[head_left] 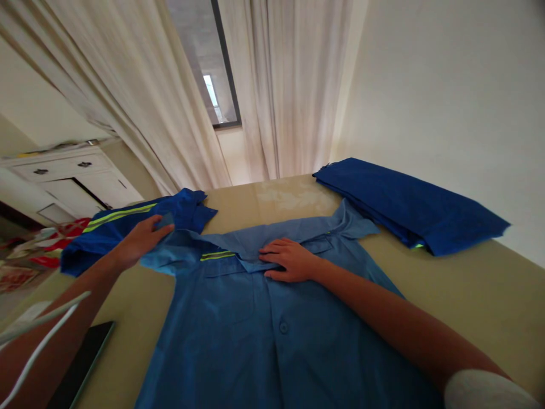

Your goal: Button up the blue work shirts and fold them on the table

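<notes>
In the head view, a blue shirt (225, 335) is lying front up in the middle of the surface (460, 295), with a button showing on its placket. The left hand (143, 240) is grasping the edge of the shirt's sleeve on that side, pinching the cloth between thumb and fingers. The right hand (292, 260) is resting released on the upper front, its fingers spreading over a paler flap of cloth that is crossing the chest. Yellow-green stripes are showing just below that flap. A darker blue striped garment (185, 207) is lying beyond the left hand, and a folded dark blue garment (409, 199) is lying near the right sleeve. A flat black object (87, 358) is sitting partly behind the left forearm.
</notes>
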Demonstrator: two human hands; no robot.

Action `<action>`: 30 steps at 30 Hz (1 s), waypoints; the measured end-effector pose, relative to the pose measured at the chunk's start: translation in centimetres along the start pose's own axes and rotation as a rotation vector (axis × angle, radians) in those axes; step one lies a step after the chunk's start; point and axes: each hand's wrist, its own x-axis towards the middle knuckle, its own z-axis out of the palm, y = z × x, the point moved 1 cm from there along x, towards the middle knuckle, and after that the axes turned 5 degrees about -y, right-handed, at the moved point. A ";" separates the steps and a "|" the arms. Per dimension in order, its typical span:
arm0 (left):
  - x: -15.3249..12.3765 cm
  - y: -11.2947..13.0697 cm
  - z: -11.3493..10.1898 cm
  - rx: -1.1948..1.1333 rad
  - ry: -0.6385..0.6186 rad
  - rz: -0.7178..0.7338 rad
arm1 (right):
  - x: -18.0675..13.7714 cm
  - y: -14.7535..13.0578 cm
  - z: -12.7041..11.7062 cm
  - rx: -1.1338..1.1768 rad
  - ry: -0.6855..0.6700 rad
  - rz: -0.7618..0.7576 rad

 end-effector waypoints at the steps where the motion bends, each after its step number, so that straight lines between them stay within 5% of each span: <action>1: -0.6 1.5 0.9 -0.008 -0.019 0.018 | 0.0 0.0 0.0 -0.002 -0.002 0.004; 3: -2.2 4.3 2.7 -0.104 -0.243 0.039 | 0.0 0.0 0.1 -0.006 -0.007 0.013; 6: -4.2 7.0 4.4 -0.249 -0.761 0.062 | -0.1 0.0 0.2 -0.013 -0.009 0.023; 7: -4.4 7.3 4.6 -0.264 -0.815 0.079 | -0.1 0.0 0.2 -0.014 -0.010 0.024; 9: -3.8 6.8 4.7 -0.210 -0.674 0.137 | -0.1 0.0 0.2 -0.013 -0.010 0.027; 11: -2.7 5.1 5.4 -0.046 -0.374 0.247 | -0.1 -0.1 0.2 -0.014 -0.005 0.028; 14: -1.9 1.8 8.3 0.308 -0.068 0.535 | 0.0 -0.2 0.0 -0.022 -0.001 0.017; 18: -2.8 -1.6 12.3 0.640 -0.197 0.712 | 0.0 -0.2 0.0 -0.035 0.006 0.005; 24: -5.6 -1.8 12.8 0.695 -0.241 0.832 | 0.0 -0.1 0.3 -0.039 0.009 0.010; 30: -7.1 -2.6 12.9 0.546 -0.229 0.661 | 0.0 -0.1 0.4 -0.041 0.009 0.009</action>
